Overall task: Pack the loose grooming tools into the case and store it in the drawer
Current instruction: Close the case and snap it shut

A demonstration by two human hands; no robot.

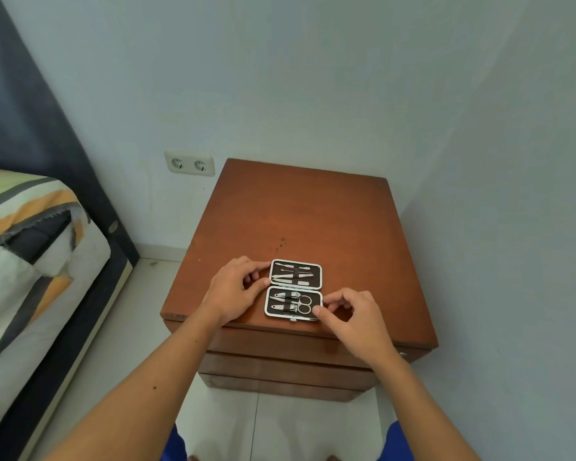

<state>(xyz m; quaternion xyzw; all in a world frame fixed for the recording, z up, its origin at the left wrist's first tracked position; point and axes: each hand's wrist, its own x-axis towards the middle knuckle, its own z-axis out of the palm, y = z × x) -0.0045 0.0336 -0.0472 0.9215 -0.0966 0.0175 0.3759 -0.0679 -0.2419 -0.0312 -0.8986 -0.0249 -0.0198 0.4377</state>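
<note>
A small dark grooming case [294, 288] with a silver rim lies open flat near the front edge of a brown wooden nightstand [313, 214]. Metal tools sit under straps in both halves: slim picks and tweezers in the far half, clippers and scissors [304, 304] in the near half. My left hand [236, 289] rests at the case's left edge, fingertips touching the rim by the hinge. My right hand [350, 311] touches the near half's right edge with fingertips pinched at the rim. The drawer fronts [280, 367] below the top are closed.
A bed [30, 261] with a striped blanket and dark frame stands to the left. A double wall socket [189, 164] is on the wall behind. The nightstand stands in the room's corner, with the right wall close beside it. White floor tiles lie below.
</note>
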